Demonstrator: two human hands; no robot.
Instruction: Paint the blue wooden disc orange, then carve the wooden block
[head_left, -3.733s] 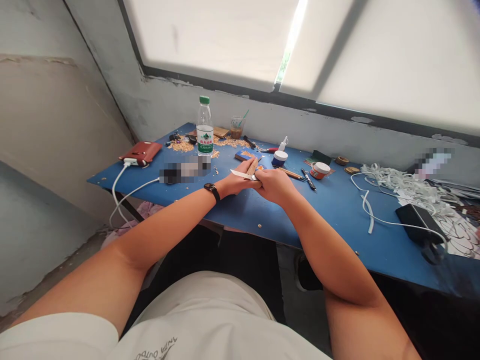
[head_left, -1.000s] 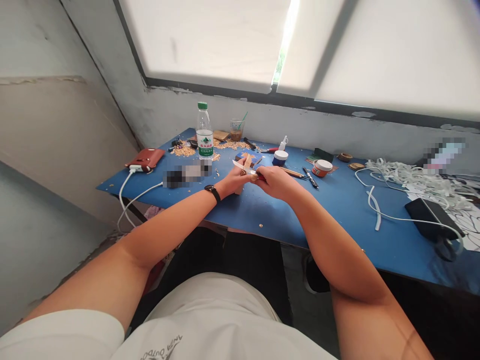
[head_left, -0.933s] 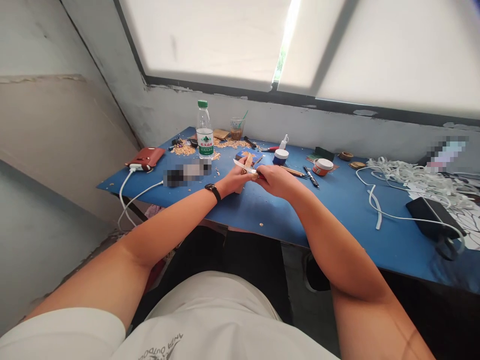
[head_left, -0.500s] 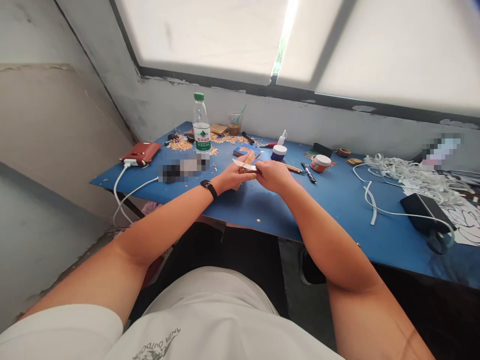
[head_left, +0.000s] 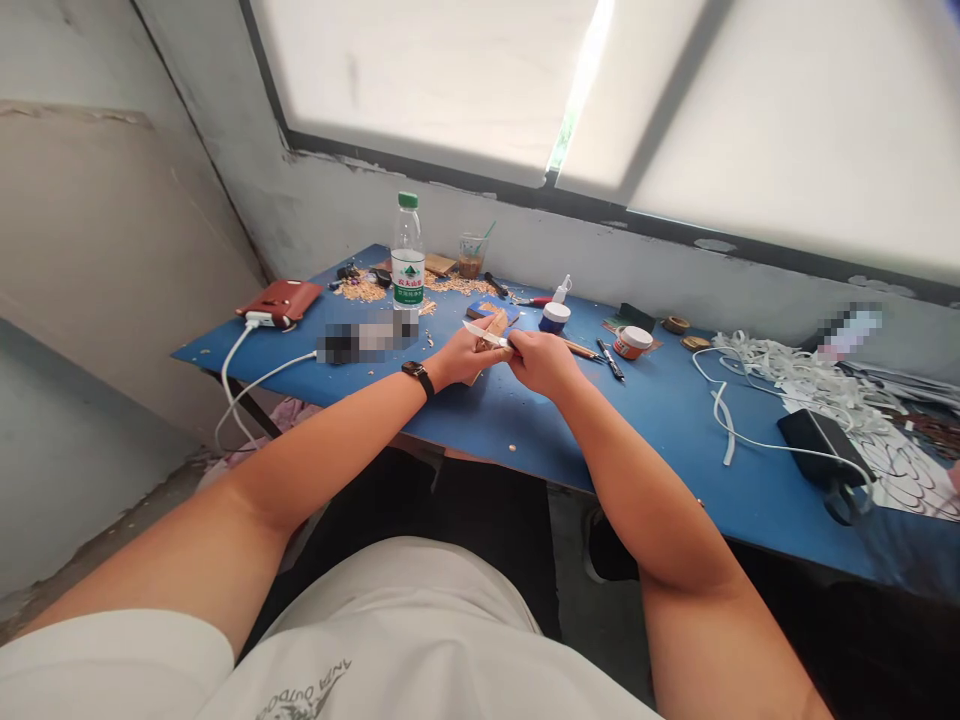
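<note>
My left hand (head_left: pixel 459 357), with a black watch at the wrist, is closed around a piece of wood (head_left: pixel 493 328) above the blue table's front part. My right hand (head_left: pixel 541 358) grips a knife (head_left: pixel 486 334) by its handle, which the fingers mostly hide. The pale blade points left and lies across the wood. My left thumb reaches along the lower side of the blade, near my right fingers. Just behind the hands sits a blue box (head_left: pixel 504 308) with shavings on it.
A water bottle (head_left: pixel 408 255) stands behind my left hand, near wood shavings (head_left: pixel 364 288) and a plastic cup (head_left: pixel 472 256). Right of my hands are a blue jar (head_left: pixel 554 318), an orange-labelled jar (head_left: pixel 633 342), a pen (head_left: pixel 610 360), and a black device (head_left: pixel 823 447) with a cable.
The camera view has shifted a little, so the items on the right sit further left. Both hands keep their holds, and the blade still lies across the wood.
</note>
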